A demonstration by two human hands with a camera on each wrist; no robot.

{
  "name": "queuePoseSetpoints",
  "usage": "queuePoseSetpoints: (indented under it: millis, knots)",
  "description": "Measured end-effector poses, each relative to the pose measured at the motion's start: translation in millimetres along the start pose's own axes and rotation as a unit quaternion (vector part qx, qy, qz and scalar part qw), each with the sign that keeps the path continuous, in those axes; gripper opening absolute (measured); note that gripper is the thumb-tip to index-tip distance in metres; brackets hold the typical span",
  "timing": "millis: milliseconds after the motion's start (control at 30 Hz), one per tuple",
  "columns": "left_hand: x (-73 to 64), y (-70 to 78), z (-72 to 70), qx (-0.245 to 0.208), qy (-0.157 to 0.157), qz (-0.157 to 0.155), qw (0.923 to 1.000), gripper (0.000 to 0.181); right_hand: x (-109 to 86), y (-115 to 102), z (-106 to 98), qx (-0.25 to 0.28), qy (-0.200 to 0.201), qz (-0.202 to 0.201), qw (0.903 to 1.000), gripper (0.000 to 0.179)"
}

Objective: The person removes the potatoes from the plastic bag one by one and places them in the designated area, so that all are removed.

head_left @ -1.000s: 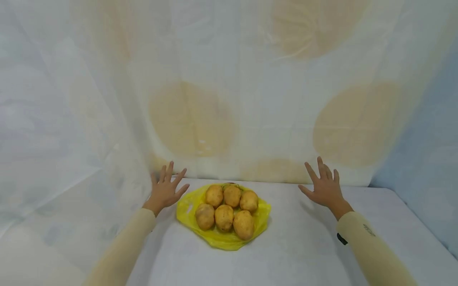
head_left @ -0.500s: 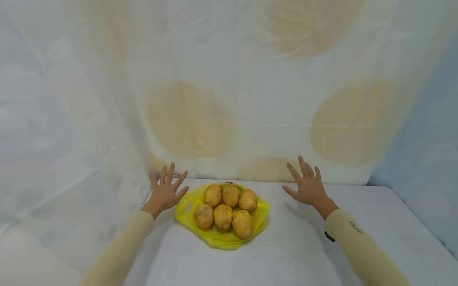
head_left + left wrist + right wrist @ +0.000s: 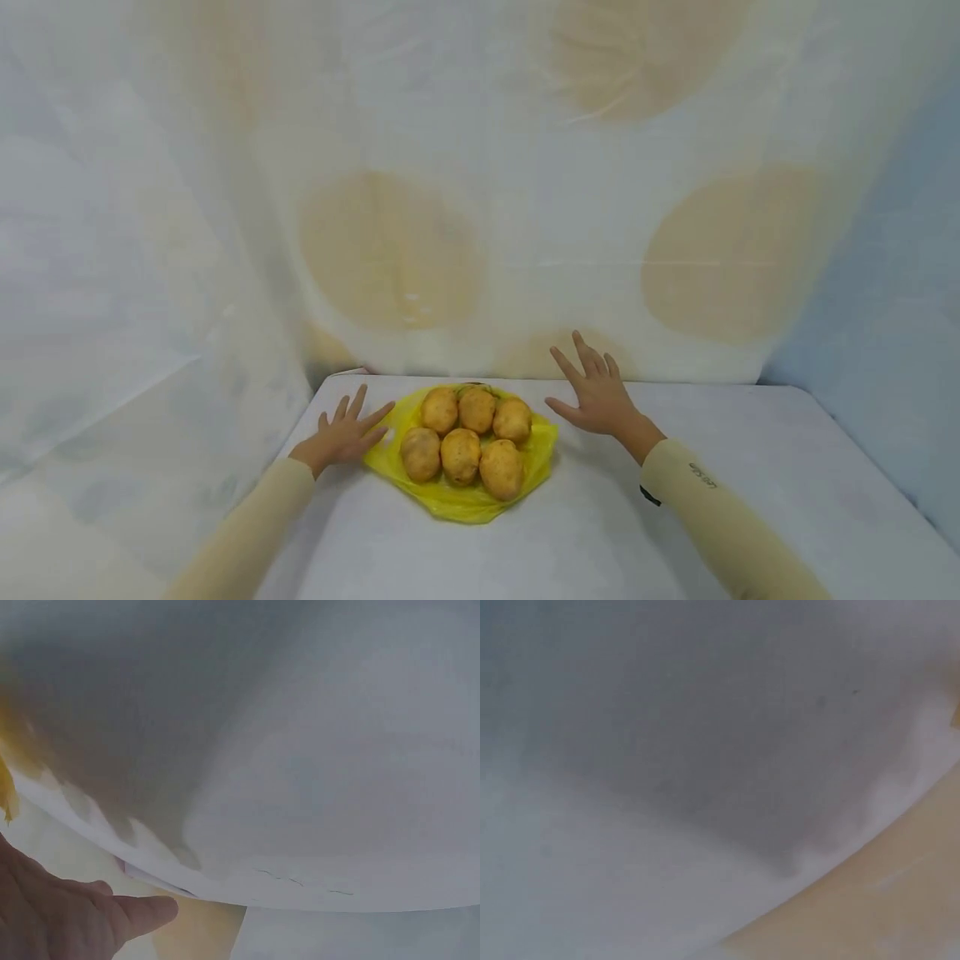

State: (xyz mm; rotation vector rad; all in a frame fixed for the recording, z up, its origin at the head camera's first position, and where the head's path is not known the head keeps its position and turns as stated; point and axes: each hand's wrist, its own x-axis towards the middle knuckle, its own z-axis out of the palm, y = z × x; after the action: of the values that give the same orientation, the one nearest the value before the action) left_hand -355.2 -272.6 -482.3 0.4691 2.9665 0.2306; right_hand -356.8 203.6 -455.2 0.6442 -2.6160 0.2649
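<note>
Several potatoes [image 3: 460, 457] lie in two rows on a flattened yellow plastic bag [image 3: 465, 507] on the white table [image 3: 570, 542]. My left hand [image 3: 342, 437] is at the bag's left edge, fingers spread, fingertips overlapping the yellow plastic in the head view. To the right of the bag, my right hand [image 3: 596, 396] hovers with spread fingers and holds nothing. In the left wrist view the left hand [image 3: 67, 919] shows at the lower left, with a bit of the yellow bag [image 3: 7, 795] above it. The right hand is out of frame in the right wrist view, where its shadow falls on the table.
A pale curtain with tan circles [image 3: 390, 250] hangs behind the table's far edge. White sheeting [image 3: 112, 333] closes off the left side, and a bluish sheet [image 3: 892, 317] hangs at the right.
My right hand has moved left toward the bag. My left hand has dropped lower, to the bag's left edge. The potatoes stay in place on the bag; the view has shifted slightly.
</note>
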Motion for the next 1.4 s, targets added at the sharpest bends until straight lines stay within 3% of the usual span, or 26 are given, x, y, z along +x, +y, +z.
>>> queuePoseSetpoints:
  millis: [100, 233, 367, 633, 867, 1100, 1400]
  knots:
    - [-5.5, 2.0, 4.4, -0.009, -0.039, -0.008, 0.9992, 0.056, 3.2, -8.9, 3.9, 0.003, -0.007, -0.006, 1.0, 0.085]
    - [-7.2, 7.6, 5.6, -0.015, -0.065, -0.014, 0.9977, 0.058, 8.7, -19.1, 5.2, 0.01, -0.011, -0.007, 0.9999, 0.085]
    - [-9.1, 10.8, 7.3, -0.007, -0.065, -0.023, 0.9976, 0.059, 14.1, -31.6, 7.7, 0.024, -0.004, -0.018, 0.9995, 0.085]
    - [-16.5, 9.6, 14.9, 0.008, -0.072, -0.036, 0.9967, 0.06, 10.7, -50.6, 20.4, 0.044, -0.04, -0.023, 0.998, 0.083]
    - [-17.0, 11.7, 20.3, 0.02, -0.068, -0.036, 0.9969, 0.061, 9.7, -54.8, 22.1, 0.055, -0.032, -0.031, 0.9975, 0.081]
    - [-14.9, 16.0, 17.1, 0.02, -0.064, -0.028, 0.9974, 0.06, 9.9, -54.8, 27.0, 0.067, -0.04, -0.039, 0.9962, 0.081]
    - [-15.7, 13.7, 18.1, 0.022, -0.076, -0.038, 0.9961, 0.061, 7.3, -61.9, 28.3, 0.098, -0.101, -0.002, 0.9901, 0.082]
